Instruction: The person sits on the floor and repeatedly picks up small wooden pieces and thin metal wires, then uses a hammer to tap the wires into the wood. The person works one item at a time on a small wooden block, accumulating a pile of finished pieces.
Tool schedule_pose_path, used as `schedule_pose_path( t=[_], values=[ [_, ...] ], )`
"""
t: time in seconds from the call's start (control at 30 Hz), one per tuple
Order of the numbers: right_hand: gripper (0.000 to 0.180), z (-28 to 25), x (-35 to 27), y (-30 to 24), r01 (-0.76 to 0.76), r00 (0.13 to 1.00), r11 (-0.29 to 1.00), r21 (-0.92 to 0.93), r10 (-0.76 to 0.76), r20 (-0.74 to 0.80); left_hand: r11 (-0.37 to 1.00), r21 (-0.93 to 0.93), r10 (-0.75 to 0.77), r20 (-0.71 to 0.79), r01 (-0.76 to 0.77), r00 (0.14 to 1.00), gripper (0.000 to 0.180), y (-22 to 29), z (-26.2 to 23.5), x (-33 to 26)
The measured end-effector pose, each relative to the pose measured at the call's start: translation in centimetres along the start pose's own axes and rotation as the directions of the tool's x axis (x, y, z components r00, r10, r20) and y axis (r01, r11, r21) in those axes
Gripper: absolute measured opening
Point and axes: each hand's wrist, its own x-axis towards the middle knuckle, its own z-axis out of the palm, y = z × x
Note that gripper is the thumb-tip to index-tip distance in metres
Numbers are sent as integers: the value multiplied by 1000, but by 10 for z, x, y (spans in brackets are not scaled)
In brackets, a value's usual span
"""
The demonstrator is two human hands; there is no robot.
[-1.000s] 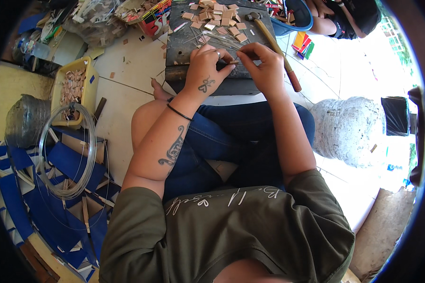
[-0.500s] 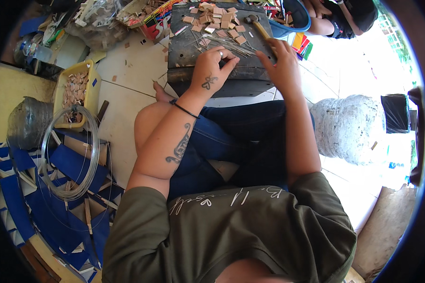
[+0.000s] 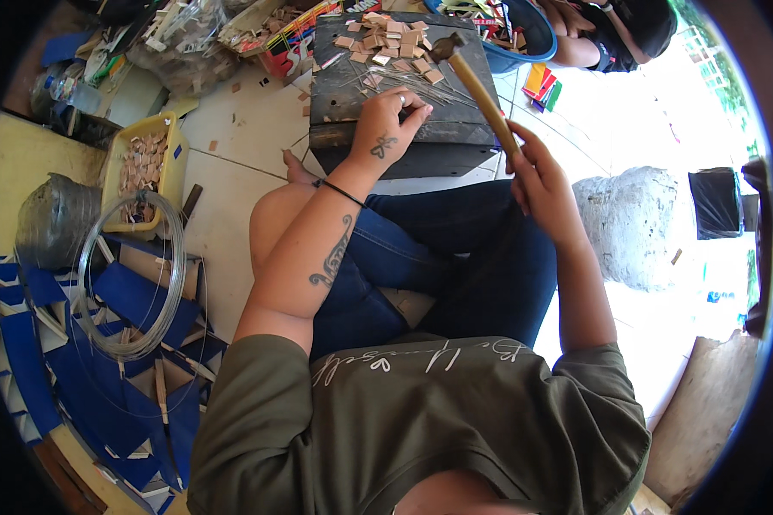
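My right hand (image 3: 539, 178) is wrapped round the wooden handle of a hammer (image 3: 481, 90), raised with its head over the right part of a dark work block (image 3: 339, 107). At the block's near side my left hand (image 3: 383, 127) is closed, thumb against the fingers. Whatever it pinches is hidden or too small to name. Just beyond that hand lie loose thin wires (image 3: 416, 84). Farther back is a heap of small tan wooden pieces (image 3: 392, 40), some of them scattered toward the wires.
A yellow basket (image 3: 177, 163) of small wooden pieces stands at left, with a wire coil (image 3: 176, 283) in front of it over blue-and-white pieces (image 3: 129, 408). Behind the block's right corner sits a blue tub (image 3: 548, 43). Another person (image 3: 614, 34) is beside it. A wrapped bundle (image 3: 627, 227) stands at right.
My right hand has closed on the hammer, lifted it off the block and drawn back toward me and to the right. My left hand has stayed nearly in place.
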Motion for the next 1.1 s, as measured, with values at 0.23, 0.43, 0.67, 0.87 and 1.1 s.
schedule_pose_path(
  t=[0.23, 0.43, 0.67, 0.87, 1.1],
  values=[
    [46, 17, -45, -21, 256, 904, 750, -609, -409, -124, 999, 39, 24, -6, -23, 1000, 12, 0, 1, -1],
    [48, 15, -49, -20, 246, 909, 743, -622, -399, -117, 994, 112, 7, 38, -11, 999, 10, 3, -1, -2],
    [47, 16, -48, -15, 281, 897, 750, -599, -427, -114, 999, 46, -6, 29, 5, 1000, 12, -1, -1, -1],
    [48, 17, -45, -14, 267, 905, 763, -589, -409, -119, 999, 41, 10, 17, -11, 1000, 14, -4, 0, 0],
    [47, 18, -43, -9, 274, 894, 777, -567, -423, -148, 995, 97, 25, 20, -27, 999, 13, -3, -1, -1]
  ],
)
